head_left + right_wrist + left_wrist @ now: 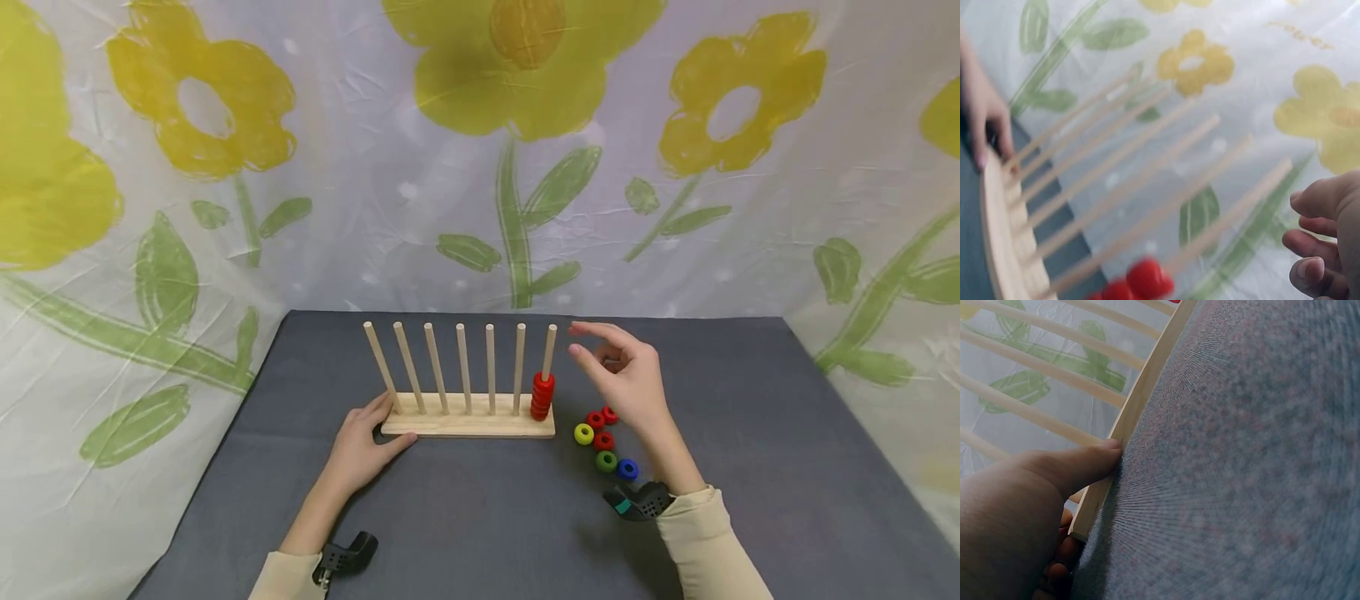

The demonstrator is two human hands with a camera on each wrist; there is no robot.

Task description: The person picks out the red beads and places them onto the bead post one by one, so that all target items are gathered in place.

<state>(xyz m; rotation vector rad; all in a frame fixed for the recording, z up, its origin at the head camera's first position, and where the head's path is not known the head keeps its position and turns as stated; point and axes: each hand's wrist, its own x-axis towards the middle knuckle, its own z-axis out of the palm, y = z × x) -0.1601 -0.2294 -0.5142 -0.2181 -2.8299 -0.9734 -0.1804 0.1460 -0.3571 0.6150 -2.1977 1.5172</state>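
Note:
A wooden peg rack [472,427] has a flat base and several upright pegs in a row. Red beads [542,398] are stacked on the lower part of its rightmost peg. My left hand [362,450] grips the left end of the base; the left wrist view shows the thumb on the front edge and fingers curled at the end. Beside the top of the rightmost peg, my right hand [626,375] is raised with nothing in it, thumb and fingertips apart. Loose beads lie below it: several red, a yellow bead [583,434], a green bead [607,462] and a blue bead [628,470].
A dark grey cloth [480,517] covers the table. Behind it hangs a pale curtain [360,217] printed with yellow flowers and green leaves. Each wrist wears a black camera mount, such as the right one [637,502].

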